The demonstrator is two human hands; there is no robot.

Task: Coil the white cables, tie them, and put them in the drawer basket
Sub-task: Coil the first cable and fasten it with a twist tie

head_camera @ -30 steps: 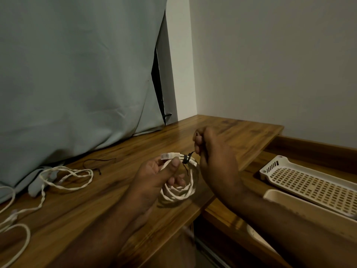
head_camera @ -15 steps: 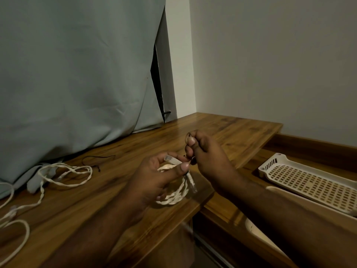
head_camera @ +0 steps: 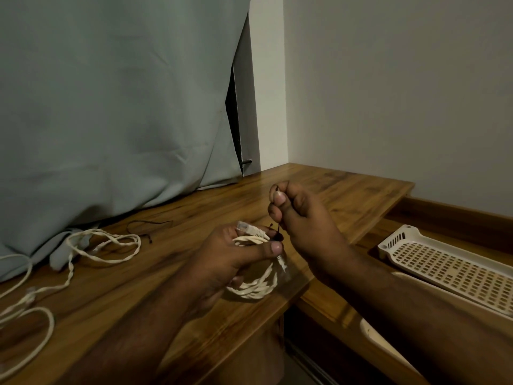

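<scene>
At the wooden desk (head_camera: 172,276), my left hand (head_camera: 222,262) grips a coiled white network cable (head_camera: 256,287), thumb clamped across the bundle where its two clear plug ends meet, while my right hand (head_camera: 299,218) pinches the upper end of a thin dark twist tie (head_camera: 275,230) between thumb and curled fingers, drawing it up from the coil. The coil hangs just above the desk's front edge, its lower loops free.

The cable looks light and springy, likely to unwind if my thumb lets go, so the sound place to hold it is at the gathered neck beside the plugs. The plug clips seem the breakable part. The tie looks fine and wiry, easy to lose from a pinch.

By my count: one cable coiled in hand; loose white cable (head_camera: 83,245) sprawled at the left by the grey curtain (head_camera: 111,107), though I cannot tell whether that is one length or two; a second dark tie (head_camera: 144,226) lying on the desk beyond it; and one perforated cream drawer basket (head_camera: 444,262) waiting at the right, with another cream rim showing below it.
</scene>
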